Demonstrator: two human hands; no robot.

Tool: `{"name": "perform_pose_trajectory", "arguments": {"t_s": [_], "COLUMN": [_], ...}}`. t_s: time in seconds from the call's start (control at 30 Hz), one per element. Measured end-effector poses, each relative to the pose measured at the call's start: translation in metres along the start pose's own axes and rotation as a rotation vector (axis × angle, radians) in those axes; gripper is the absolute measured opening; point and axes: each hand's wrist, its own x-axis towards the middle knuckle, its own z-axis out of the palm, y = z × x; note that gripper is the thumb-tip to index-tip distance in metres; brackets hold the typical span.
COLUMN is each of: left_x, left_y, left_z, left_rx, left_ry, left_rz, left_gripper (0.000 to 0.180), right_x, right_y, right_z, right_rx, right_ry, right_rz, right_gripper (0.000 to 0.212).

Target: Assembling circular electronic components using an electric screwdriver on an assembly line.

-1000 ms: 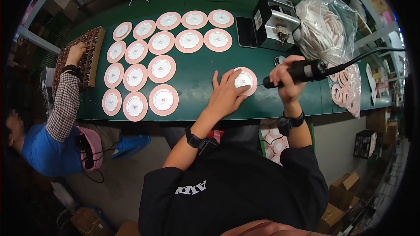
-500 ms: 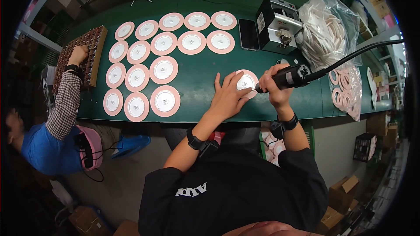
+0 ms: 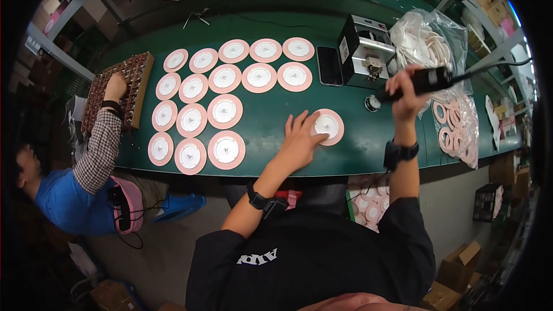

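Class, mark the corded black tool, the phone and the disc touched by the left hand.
Corded black tool (image 3: 429,81): head view, on its body.
Phone (image 3: 330,65): head view, mid-screen.
Disc (image 3: 332,126) touched by the left hand (image 3: 296,145): head view, white centre.

Your green tabletop (image 3: 265,132) carries a boxy black-and-silver machine (image 3: 362,57), with a dark phone (image 3: 329,66) lying just beside its left side and a small round metal part (image 3: 372,103) near its front. Left of the machine you have rows of pink-rimmed white discs (image 3: 224,79), then, farthest left of it, a compartmented tray (image 3: 142,89), while one more disc (image 3: 332,122) lies in front of the machine, to its left. To the machine's right sit a clear bag of white pieces (image 3: 423,37) and, nearer you, a clear bag of pink rings (image 3: 459,138).
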Motion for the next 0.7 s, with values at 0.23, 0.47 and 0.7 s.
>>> {"name": "perform_pose_trajectory", "arguments": {"t_s": [0.23, 0.47, 0.7], "left_x": [0.002, 0.016, 0.017], "left_y": [-0.005, 0.026, 0.029], "left_z": [-0.019, -0.005, -0.002], "left_rx": [-0.098, -0.056, -0.041], "left_ry": [0.026, -0.048, -0.071], "left_rz": [-0.015, -0.03, -0.022], "left_gripper": [0.026, 0.032, 0.033], "right_x": [0.09, 0.049, 0.083], "right_y": [0.042, 0.021, 0.029], "right_z": [-0.013, -0.004, 0.002], "right_rx": [-0.147, -0.086, -0.114], "right_ry": [0.134, -0.019, 0.056], "right_rz": [-0.06, 0.066, -0.083], "right_gripper": [0.019, 0.018, 0.015]}}
